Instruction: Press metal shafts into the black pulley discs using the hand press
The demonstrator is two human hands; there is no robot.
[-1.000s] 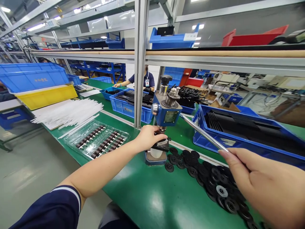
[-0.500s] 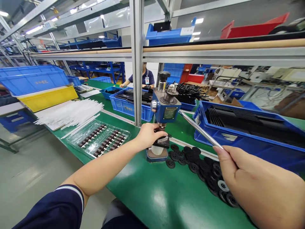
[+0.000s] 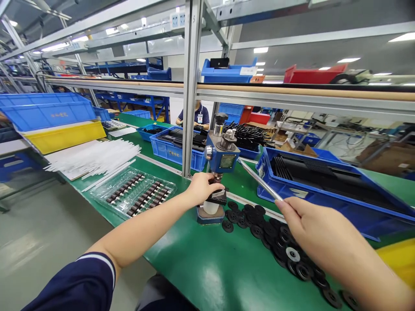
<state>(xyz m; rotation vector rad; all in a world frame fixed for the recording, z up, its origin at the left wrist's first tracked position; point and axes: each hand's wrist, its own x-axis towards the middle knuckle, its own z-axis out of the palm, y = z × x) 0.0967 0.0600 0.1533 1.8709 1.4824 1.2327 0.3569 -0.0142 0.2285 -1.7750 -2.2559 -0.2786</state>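
A blue hand press [image 3: 223, 157] with a silver knob stands on the green table [image 3: 194, 263]. My left hand [image 3: 202, 188] pinches a black part [image 3: 219, 197] under the press ram, above a white round support [image 3: 211, 207]. The fingers of my right hand [image 3: 300, 211] are closed round the end of the press's long metal lever [image 3: 261, 181], which slopes down to the right. Black discs [image 3: 275, 235] lie in a loose heap right of the press base, one of them with a silver face [image 3: 292, 254].
Left of the press lies a clear tray [image 3: 121, 211] of dark rollers, beyond it white strips [image 3: 97, 157]. A blue bin [image 3: 311, 194] of black parts stands at the right. A metal post [image 3: 190, 95] rises behind. Across the table sits a person [image 3: 199, 116].
The view has tilted up and shifted slightly. My right hand and the lever end now appear further left. My left hand stays at the black part in the press.
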